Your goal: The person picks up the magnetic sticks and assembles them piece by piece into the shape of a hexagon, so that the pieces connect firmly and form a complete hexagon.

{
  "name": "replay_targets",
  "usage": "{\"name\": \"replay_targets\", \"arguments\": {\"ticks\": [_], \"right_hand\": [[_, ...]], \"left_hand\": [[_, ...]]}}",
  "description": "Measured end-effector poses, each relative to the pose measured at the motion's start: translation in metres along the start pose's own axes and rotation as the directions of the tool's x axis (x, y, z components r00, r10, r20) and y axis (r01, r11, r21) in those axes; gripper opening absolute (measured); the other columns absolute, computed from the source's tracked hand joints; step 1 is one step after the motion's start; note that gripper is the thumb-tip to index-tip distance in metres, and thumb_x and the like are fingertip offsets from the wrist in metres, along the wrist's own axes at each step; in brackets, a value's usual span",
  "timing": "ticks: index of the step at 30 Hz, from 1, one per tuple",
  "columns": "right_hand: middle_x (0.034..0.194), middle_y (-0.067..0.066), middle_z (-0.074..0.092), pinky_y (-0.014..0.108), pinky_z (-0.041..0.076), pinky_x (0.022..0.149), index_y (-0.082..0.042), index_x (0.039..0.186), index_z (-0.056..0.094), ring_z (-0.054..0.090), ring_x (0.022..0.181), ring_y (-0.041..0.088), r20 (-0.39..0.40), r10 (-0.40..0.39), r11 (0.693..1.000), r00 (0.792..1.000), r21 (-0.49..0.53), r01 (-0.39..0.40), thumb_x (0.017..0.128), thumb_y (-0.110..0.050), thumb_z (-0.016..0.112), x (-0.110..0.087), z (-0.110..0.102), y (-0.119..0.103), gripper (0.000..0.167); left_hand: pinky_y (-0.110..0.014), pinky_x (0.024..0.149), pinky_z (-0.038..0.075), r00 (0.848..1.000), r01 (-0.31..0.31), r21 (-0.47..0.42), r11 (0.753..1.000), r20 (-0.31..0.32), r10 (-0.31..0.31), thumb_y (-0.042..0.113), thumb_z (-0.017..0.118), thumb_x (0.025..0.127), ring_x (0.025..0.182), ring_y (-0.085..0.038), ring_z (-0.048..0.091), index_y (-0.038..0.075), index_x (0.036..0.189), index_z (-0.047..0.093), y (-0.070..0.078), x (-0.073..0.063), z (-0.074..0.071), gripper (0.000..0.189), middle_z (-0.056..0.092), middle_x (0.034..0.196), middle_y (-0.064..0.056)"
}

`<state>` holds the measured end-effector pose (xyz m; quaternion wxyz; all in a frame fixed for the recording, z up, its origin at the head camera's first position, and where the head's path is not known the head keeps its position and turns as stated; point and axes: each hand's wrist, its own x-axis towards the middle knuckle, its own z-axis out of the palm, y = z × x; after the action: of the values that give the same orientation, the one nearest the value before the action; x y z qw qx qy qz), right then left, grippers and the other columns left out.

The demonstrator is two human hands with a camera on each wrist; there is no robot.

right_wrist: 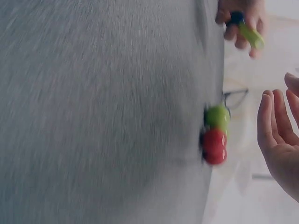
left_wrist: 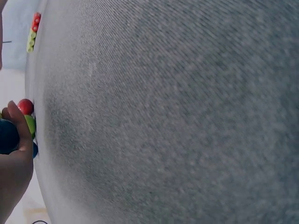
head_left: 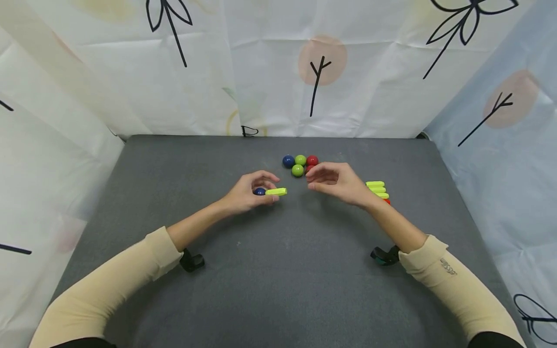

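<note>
In the head view, my left hand (head_left: 244, 195) holds a dark blue ball (head_left: 259, 191) with a yellow-green rod (head_left: 276, 192) end to end against it. The rod points right, towards my other hand. The left wrist view shows the blue ball (left_wrist: 7, 136) large between the fingers. My right hand (head_left: 341, 182) hovers over the table, its fingers loosely bent, thumb and fingertips apart with nothing between them. Just beyond it lie two red balls (head_left: 312, 160), one partly hidden by the fingers, beside two green balls (head_left: 298, 170) and another blue ball (head_left: 288, 161).
Several yellow-green rods (head_left: 375, 184) lie in a row behind my right forearm, with red rods (left_wrist: 36, 21) at one end. The grey table (head_left: 278, 290) meets patterned white cloth (head_left: 270, 63) at its back and sides.
</note>
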<state>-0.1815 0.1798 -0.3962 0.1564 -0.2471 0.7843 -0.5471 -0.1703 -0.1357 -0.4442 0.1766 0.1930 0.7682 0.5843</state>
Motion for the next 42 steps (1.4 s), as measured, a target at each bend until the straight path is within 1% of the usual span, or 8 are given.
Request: {"name": "replay_targets", "arguments": {"ticks": [4, 10, 16, 19, 23, 30, 34, 42], "right_hand": [[0.125, 0.030, 0.072, 0.020, 0.062, 0.093, 0.006, 0.126, 0.071, 0.076, 0.103, 0.006, -0.043, 0.007, 0.999, 0.999, -0.041, -0.009, 0.098, 0.001, 0.077, -0.011, -0.020, 0.004, 0.029], [0.117, 0.010, 0.078, 0.019, 0.061, 0.090, 0.003, 0.124, 0.073, 0.076, 0.103, 0.006, -0.111, 0.054, 0.989, 0.992, -0.131, -0.069, 0.101, -0.004, 0.076, -0.029, -0.054, 0.018, 0.025], [0.121, 0.010, 0.078, 0.022, 0.062, 0.088, -0.001, 0.127, 0.074, 0.074, 0.105, 0.005, -0.183, 0.164, 0.965, 0.969, -0.176, -0.196, 0.102, -0.014, 0.078, -0.045, -0.087, 0.036, 0.028], [0.119, 0.001, 0.079, 0.023, 0.061, 0.086, -0.002, 0.129, 0.073, 0.073, 0.105, 0.002, -0.217, 0.205, 0.952, 0.954, -0.184, -0.247, 0.101, -0.016, 0.079, -0.052, -0.100, 0.046, 0.032], [0.116, -0.006, 0.079, 0.018, 0.059, 0.085, 0.000, 0.131, 0.072, 0.071, 0.102, -0.003, -0.244, 0.219, 0.946, 0.945, -0.183, -0.267, 0.101, -0.015, 0.079, -0.059, -0.111, 0.058, 0.034], [0.120, -0.003, 0.079, 0.018, 0.059, 0.087, 0.001, 0.131, 0.071, 0.072, 0.107, 0.000, -0.226, 0.198, 0.961, 0.954, -0.147, -0.234, 0.102, -0.016, 0.077, -0.059, -0.105, 0.058, 0.034], [0.123, 0.006, 0.078, 0.019, 0.060, 0.089, 0.000, 0.128, 0.073, 0.072, 0.108, 0.002, -0.203, 0.170, 0.972, 0.964, -0.127, -0.198, 0.102, -0.012, 0.077, -0.044, -0.091, 0.050, 0.029], [0.127, 0.022, 0.075, 0.018, 0.058, 0.095, 0.002, 0.127, 0.073, 0.073, 0.107, 0.003, -0.108, 0.059, 0.991, 0.992, -0.112, -0.071, 0.099, -0.005, 0.078, -0.005, -0.064, 0.040, 0.029]], "left_hand": [[-0.028, 0.077, 0.062, 1.000, 0.022, -0.018, 1.000, -0.011, -0.022, 0.012, 0.083, 0.097, 0.086, -0.018, 0.073, -0.001, 0.142, 0.061, -0.001, -0.002, -0.003, 0.051, 0.078, 0.119, -0.016], [-0.028, 0.077, 0.062, 1.000, 0.021, -0.019, 1.000, -0.018, -0.021, 0.012, 0.083, 0.097, 0.086, -0.015, 0.075, -0.001, 0.141, 0.061, -0.005, -0.005, -0.010, 0.051, 0.081, 0.123, -0.015], [-0.021, 0.080, 0.057, 0.999, 0.023, 0.035, 0.999, -0.028, -0.022, 0.010, 0.084, 0.096, 0.095, -0.008, 0.072, 0.001, 0.140, 0.062, -0.008, -0.007, -0.015, 0.050, 0.081, 0.125, -0.016], [-0.020, 0.084, 0.056, 0.999, 0.033, 0.050, 0.998, -0.024, -0.032, 0.009, 0.083, 0.096, 0.097, -0.008, 0.072, 0.000, 0.140, 0.062, -0.008, -0.007, -0.016, 0.050, 0.081, 0.126, -0.017], [-0.020, 0.084, 0.056, 0.999, 0.048, 0.054, 0.997, -0.012, -0.047, 0.010, 0.082, 0.097, 0.094, -0.010, 0.072, 0.001, 0.141, 0.062, -0.010, -0.007, -0.016, 0.049, 0.080, 0.127, -0.018], [-0.022, 0.081, 0.055, 0.999, 0.043, 0.055, 0.998, -0.008, -0.043, 0.015, 0.081, 0.099, 0.095, -0.008, 0.072, 0.002, 0.141, 0.063, -0.013, -0.008, -0.015, 0.048, 0.081, 0.124, -0.016], [-0.023, 0.078, 0.055, 0.999, 0.046, 0.045, 0.998, -0.005, -0.046, 0.016, 0.081, 0.099, 0.093, -0.010, 0.073, 0.001, 0.142, 0.062, -0.014, -0.008, -0.014, 0.049, 0.082, 0.121, -0.015], [-0.024, 0.085, 0.061, 0.996, 0.091, -0.009, 0.996, 0.015, -0.091, 0.011, 0.082, 0.098, 0.098, -0.010, 0.078, 0.002, 0.144, 0.060, -0.014, -0.009, -0.014, 0.052, 0.081, 0.120, -0.015]]}}
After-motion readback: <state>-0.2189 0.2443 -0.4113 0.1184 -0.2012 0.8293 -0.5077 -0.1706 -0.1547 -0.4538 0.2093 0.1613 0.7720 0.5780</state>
